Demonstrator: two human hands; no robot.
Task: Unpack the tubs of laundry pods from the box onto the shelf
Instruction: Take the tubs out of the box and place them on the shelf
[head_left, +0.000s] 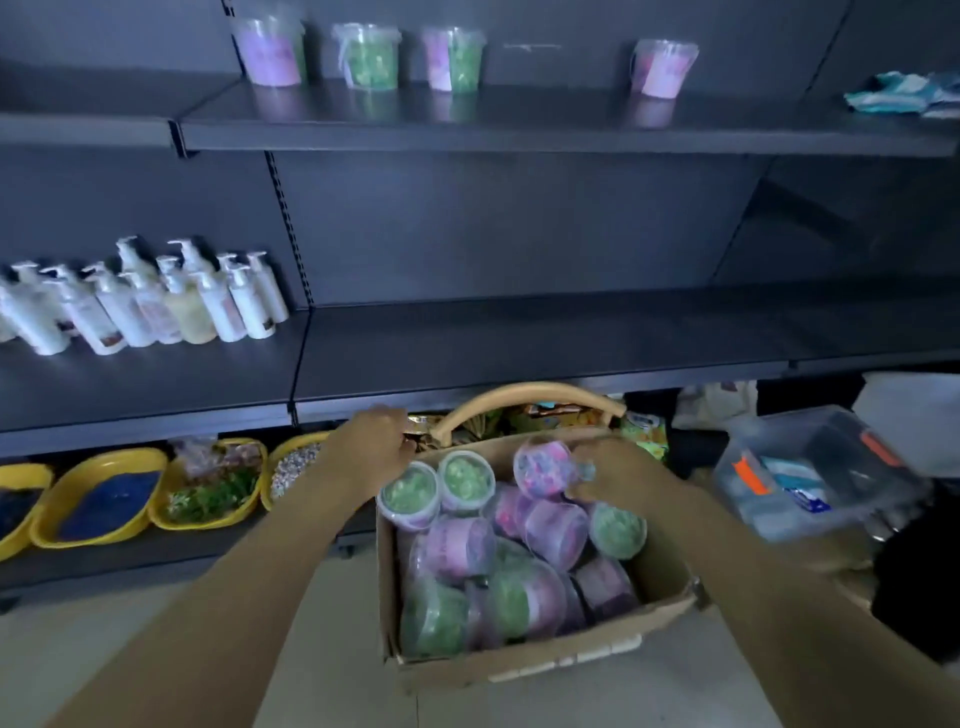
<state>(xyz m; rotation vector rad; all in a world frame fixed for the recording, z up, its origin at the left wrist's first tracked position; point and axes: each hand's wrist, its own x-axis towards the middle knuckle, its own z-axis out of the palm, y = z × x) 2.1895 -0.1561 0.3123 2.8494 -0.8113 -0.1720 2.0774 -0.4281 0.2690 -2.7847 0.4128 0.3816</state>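
An open cardboard box (524, 662) sits on the floor in front of the dark shelving, holding several clear tubs of green and purple laundry pods. My right hand (615, 470) grips a purple-pink tub (543, 467) at the box's far right corner. My left hand (371, 449) rests at the box's far left corner, beside two green tubs (436, 488); whether it holds anything is hidden. Several tubs stand on the top shelf (519, 124), among them a purple one (270, 49), a green one (366, 54) and a pink one (662, 67).
White pump bottles (150, 301) crowd the left of the middle shelf (545, 338). Yellow trays (104, 499) line the bottom shelf. A curved wooden handle (524, 397) arches behind the box. A clear plastic bin (815, 467) stands to the right.
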